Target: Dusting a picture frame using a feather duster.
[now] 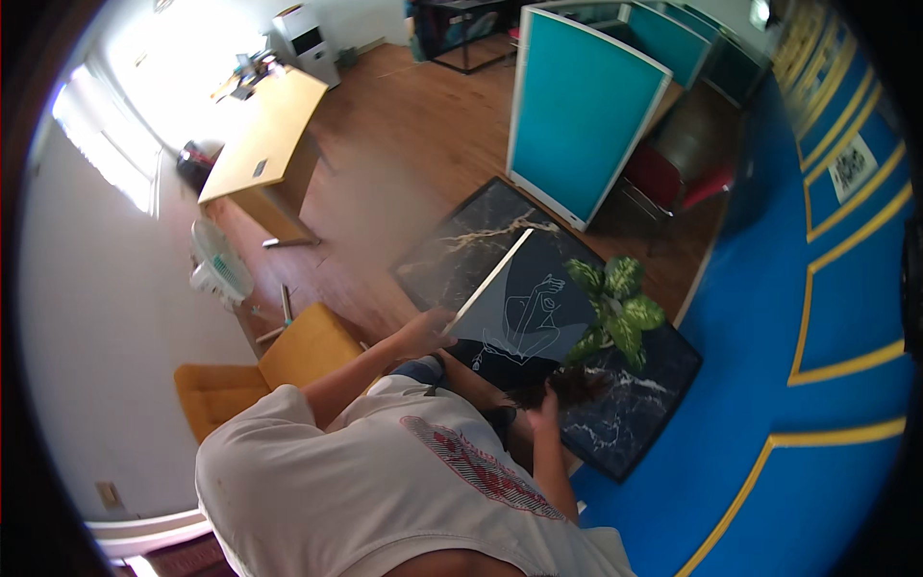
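A canvas picture [530, 314] with a white line drawing of a seated figure on dark grey and black is tilted over the table. My left hand [425, 333] grips its pale left edge near the lower corner. At the picture's lower right, my right hand [545, 412] holds a dark brown feather duster [580, 387], its feathers blurred and close to the lower edge of the picture. Beneath is a black table [461, 234] with a marble pattern of white and gold veins. A leafy plant [619, 310] with variegated green leaves stands on it, right of the picture; its pot is mostly hidden.
A mustard chair [303, 351] is at my left, with a white fan [222, 267] beyond it. A wooden desk [277, 133] stands farther off. A teal partition [580, 115] rises behind the table, near red chairs [652, 175]. The blue wall [851, 310] with yellow trim borders the right.
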